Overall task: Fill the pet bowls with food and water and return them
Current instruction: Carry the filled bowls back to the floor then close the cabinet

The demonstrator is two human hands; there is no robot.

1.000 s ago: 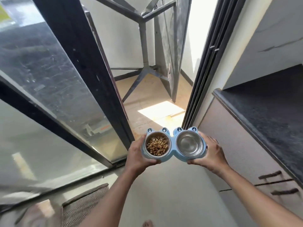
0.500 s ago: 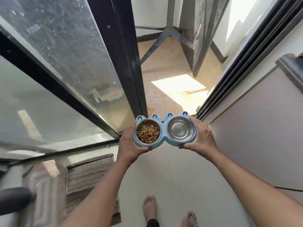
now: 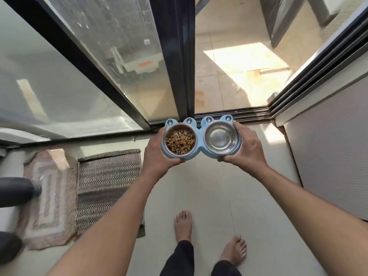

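Observation:
I hold a light blue double pet feeder (image 3: 199, 151) level in front of me with both hands. Its left steel bowl (image 3: 180, 140) holds brown kibble. Its right steel bowl (image 3: 221, 137) looks shiny; I cannot tell whether water is in it. My left hand (image 3: 157, 156) grips the feeder's left end, thumb under the front edge. My right hand (image 3: 246, 149) grips the right end. The feeder hangs over the pale floor just short of a sliding door track (image 3: 231, 114).
A black-framed glass sliding door (image 3: 175, 56) stands open ahead, with a sunlit tiled balcony floor (image 3: 239, 76) beyond. Two woven mats (image 3: 107, 186) lie on the left. A pale cabinet side (image 3: 328, 156) runs along the right. My bare feet (image 3: 183, 226) stand below.
The view has tilted down and moved closer to the door track. My feet and the mats have come into sight. Both hands keep the same hold on the feeder.

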